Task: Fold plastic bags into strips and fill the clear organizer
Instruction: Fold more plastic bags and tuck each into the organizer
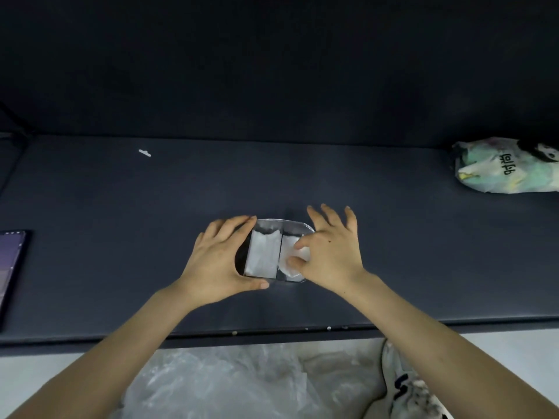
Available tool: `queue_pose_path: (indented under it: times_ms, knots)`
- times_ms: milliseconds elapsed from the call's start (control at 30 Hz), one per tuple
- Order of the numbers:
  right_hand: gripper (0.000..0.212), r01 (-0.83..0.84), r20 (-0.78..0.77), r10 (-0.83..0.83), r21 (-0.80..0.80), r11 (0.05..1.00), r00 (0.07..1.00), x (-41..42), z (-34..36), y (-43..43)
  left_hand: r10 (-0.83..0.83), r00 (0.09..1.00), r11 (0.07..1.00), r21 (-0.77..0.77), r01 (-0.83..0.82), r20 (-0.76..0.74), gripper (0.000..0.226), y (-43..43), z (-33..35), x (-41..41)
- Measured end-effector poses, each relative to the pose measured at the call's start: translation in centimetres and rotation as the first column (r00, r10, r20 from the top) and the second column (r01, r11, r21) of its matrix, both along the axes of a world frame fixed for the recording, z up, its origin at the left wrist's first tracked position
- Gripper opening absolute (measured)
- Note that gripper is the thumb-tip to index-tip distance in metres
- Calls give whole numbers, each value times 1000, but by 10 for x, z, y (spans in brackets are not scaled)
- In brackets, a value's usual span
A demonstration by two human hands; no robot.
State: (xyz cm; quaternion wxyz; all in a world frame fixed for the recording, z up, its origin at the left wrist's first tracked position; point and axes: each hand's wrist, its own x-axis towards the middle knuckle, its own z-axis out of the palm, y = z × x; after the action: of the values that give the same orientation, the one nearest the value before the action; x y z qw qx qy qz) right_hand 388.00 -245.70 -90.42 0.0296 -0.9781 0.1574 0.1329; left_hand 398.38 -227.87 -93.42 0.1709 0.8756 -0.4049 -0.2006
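The clear organizer (272, 222), an oval see-through tray, lies on the dark table in the middle of the view. One folded white plastic bag strip (262, 256) stands in its left part. A second folded white bag (289, 263) sits in the right part, partly covered by my fingers. My left hand (219, 257) wraps around the organizer's left end, thumb along the near wall. My right hand (328, 252) rests over the right end, thumb and forefinger pinching the second folded bag.
A printed white and green bag (508, 166) lies at the far right of the table. A dark tablet (10, 267) sits at the left edge. Loose clear plastic bags (242, 382) lie on my lap below the table's front edge, beside a shoe (408, 388).
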Motion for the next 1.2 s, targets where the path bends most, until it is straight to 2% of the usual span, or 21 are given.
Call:
queue_pose_path:
  times_ms: [67, 133, 200, 333, 467, 567, 733, 867, 967, 1033, 1133, 1200]
  knots:
    - [37, -8, -127, 3, -36, 999, 992, 7, 5, 2, 8, 1000, 1000, -11, -8, 5, 126, 2, 0, -1]
    - [40, -6, -191, -6, -61, 998, 982, 12, 7, 5, 21, 1000, 999, -25, -21, 5, 125, 4, 0, -2]
    - [43, -24, -201, 7, -82, 996, 980, 13, 11, 7, 18, 1000, 999, -31, -17, 11, 125, 5, -1, -2]
    - [37, -51, -103, 41, -97, 994, 994, 15, 17, 6, 13, 1000, 999, -40, -12, 12, 124, 5, -2, -2]
    - [32, -124, -262, 59, -240, 963, 963, 26, 4, 16, 19, 999, 999, -42, -18, 31, 123, 5, -4, -3]
    - [30, -155, -310, 44, -342, 927, 950, 27, -4, 18, 21, 999, 999, -45, -19, 44, 122, 5, -5, -5]
    - [48, -100, -283, 20, -273, 957, 959, 21, -1, 15, 22, 998, 998, -62, -18, 54, 122, 5, -6, -9]
    - [48, -67, -290, -2, -228, 971, 957, 21, 3, 18, 30, 998, 997, -76, -26, 49, 120, 4, -5, -11]
    - [44, 23, -197, -41, -94, 995, 980, 11, 18, 14, 38, 998, 997, -76, -34, 52, 115, 2, -3, -12]
    - [41, 131, -33, -130, 45, 990, 991, -5, 31, 8, 47, 998, 996, -77, -43, 49, 114, 2, -3, -12]
    - [33, 279, 208, -318, 197, 940, 925, -34, 42, 2, 61, 998, 995, -81, -59, 25, 112, -3, -2, -9]
    - [23, 350, 281, -424, 276, 895, 861, -53, 42, 0, 70, 997, 995, -71, -69, 21, 111, -8, -1, -6]
